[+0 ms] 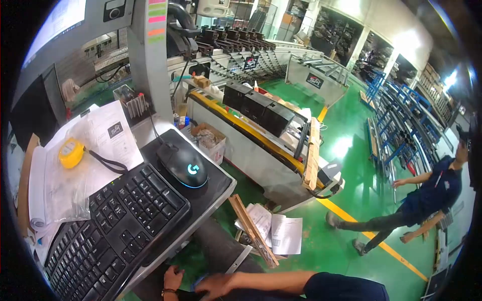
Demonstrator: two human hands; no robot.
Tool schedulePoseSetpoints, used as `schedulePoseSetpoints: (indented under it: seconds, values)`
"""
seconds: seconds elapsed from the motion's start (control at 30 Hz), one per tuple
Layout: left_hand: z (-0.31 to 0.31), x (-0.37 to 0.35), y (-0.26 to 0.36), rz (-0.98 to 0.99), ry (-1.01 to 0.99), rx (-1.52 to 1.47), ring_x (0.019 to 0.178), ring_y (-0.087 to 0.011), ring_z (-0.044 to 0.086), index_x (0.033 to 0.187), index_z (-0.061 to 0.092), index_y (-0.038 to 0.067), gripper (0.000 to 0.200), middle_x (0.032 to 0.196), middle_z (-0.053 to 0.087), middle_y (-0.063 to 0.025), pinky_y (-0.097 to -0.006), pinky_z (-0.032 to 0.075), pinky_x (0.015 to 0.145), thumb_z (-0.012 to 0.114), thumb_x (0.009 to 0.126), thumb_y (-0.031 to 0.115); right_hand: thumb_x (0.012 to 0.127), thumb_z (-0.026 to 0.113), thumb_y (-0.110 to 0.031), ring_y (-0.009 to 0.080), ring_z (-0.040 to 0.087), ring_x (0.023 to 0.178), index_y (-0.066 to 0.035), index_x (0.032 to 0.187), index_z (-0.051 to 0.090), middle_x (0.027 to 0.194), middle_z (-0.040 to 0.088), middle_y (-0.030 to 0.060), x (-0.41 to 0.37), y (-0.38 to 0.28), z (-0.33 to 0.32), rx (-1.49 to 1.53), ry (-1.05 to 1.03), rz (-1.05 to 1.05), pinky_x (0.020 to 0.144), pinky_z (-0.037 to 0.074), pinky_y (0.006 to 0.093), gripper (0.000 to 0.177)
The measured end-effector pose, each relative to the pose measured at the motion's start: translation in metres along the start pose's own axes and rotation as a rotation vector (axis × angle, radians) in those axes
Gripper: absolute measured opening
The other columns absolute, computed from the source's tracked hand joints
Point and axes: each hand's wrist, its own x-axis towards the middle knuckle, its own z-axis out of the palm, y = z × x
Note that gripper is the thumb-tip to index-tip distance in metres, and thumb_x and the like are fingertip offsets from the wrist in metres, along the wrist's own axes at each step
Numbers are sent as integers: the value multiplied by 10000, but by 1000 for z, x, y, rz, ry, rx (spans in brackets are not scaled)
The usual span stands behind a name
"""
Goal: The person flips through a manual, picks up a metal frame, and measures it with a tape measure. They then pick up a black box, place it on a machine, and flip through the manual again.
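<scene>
One blue thing (199, 282): low down, between the hands, too hidden to name.
Right hand (213, 286): half bent and blurry, next to it; I can't tell if it holds anything.
Left hand (173, 277): a bit curled; I can't tell its grip.
Black keyboard (131, 204): up from the hands, beside the mouse (182, 164).
Yellow tape measure (72, 153): on papers (119, 143).
Other person (427, 198): far right.

yellow tape measure (71, 153) on papers (119, 148) at left side of desk (219, 196), black keyboard (118, 220) along front edge, lit mouse (182, 165) near right corner, person (429, 194) mid-stride on green floor (316, 220), blue racks (399, 113)
</scene>
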Motion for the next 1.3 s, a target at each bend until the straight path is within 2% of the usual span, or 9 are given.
schedulePoseSetpoints:
  seconds: [0.1,0.2,0.27,0.53,0.63,0.73,0.9,1.2,1.3]
  values:
    - [-11,-8,15,-12,31,-101,1023,-356,725,1193,685,-31,450,1067,739,-240,-429,563,912,786,868,263,969,655,-581,329,568,1309,-146,1421,615,1428,590,216,24,-3,43,-203,-213,83,1057,456,498,628]
    - [-33,-27,43,49,114,-250,1004,-366,719,1188,689,-18,405,1082,736,-217,-431,556,904,773,893,247,935,620,-320,376,673,1115,-58,1186,666,1164,694,225,9,-10,34,-89,32,112,897,529,528,366]
    - [-70,-63,79,91,89,-248,1133,-318,692,1321,641,8,452,1254,711,-191,-443,532,996,741,953,249,948,566,-539,405,701,991,-108,1071,679,1009,720,196,15,-3,34,-133,-13,164,850,543,527,462]
    - [-131,-179,62,153,955,-360,1055,-299,684,1184,694,-37,322,1157,738,-144,-397,507,962,755,926,146,1022,468,-661,359,718,802,-111,1067,778,848,738,159,-31,14,-22,300,147,365,745,531,446,632]
    - [-123,-187,34,69,952,-666,994,-136,663,1112,704,-55,221,1082,746,-98,-307,521,869,733,940,82,1034,495,-624,286,710,748,-85,998,783,779,720,112,-34,14,-20,228,138,398,696,528,421,612]
    - [-99,-196,31,-49,683,-800,967,-146,686,1213,665,-34,306,1078,735,-89,-281,534,851,719,995,173,1055,548,-519,118,642,695,-82,1041,751,755,687,29,-37,-2,-22,503,77,423,656,495,299,482]
    - [-71,-185,50,-92,407,-1311,985,-237,719,1347,579,-13,481,1163,709,-129,-347,578,842,690,1017,319,1048,474,-618,155,646,727,-71,1075,733,824,690,68,-32,-11,-16,686,-87,448,677,503,328,606]
    - [-37,-155,71,85,1115,-571,1080,-240,667,1458,471,-10,527,1289,653,-167,-387,524,975,661,1025,224,1057,404,-603,367,707,939,-76,1146,726,994,740,182,-30,-12,-34,111,-25,244,847,523,483,624]
    - [-75,-184,117,284,686,171,1140,-376,613,1315,637,7,486,1196,674,-217,-442,486,1003,645,1001,378,1059,422,-570,399,693,985,-53,1096,735,1022,729,209,-44,-18,-59,113,-108,282,869,519,497,605]
